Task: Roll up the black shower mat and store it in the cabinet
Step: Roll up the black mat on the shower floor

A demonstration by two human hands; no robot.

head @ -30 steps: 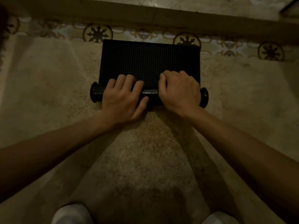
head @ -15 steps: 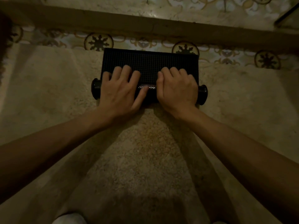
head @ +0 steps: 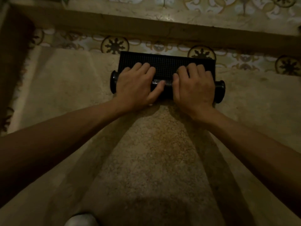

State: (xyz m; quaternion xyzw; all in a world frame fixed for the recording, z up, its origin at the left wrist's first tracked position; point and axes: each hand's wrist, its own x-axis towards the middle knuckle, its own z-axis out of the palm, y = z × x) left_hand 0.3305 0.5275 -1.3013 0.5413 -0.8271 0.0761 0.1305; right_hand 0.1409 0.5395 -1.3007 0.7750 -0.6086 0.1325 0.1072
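Observation:
The black shower mat [head: 166, 65] lies on a beige rug, most of it wound into a thick roll whose round ends stick out at left [head: 113, 84] and right [head: 219, 91]. Only a short flat strip with a grid texture stays unrolled beyond the roll. My left hand [head: 136, 86] presses palm-down on the left half of the roll, fingers reaching over onto the flat strip. My right hand [head: 194, 87] lies on the right half the same way. The middle of the roll shows between my thumbs. No cabinet is in view.
The beige rug [head: 68, 88] covers the floor under me. Patterned tiles [head: 114, 45] run just past the mat, then a brown raised step or ledge [head: 146, 28] crosses the top. A white shoe tip [head: 79, 220] shows at the bottom edge.
Both hands have pushed the roll away from me. The roll has grown thicker and the flat strip beyond it has become much shorter.

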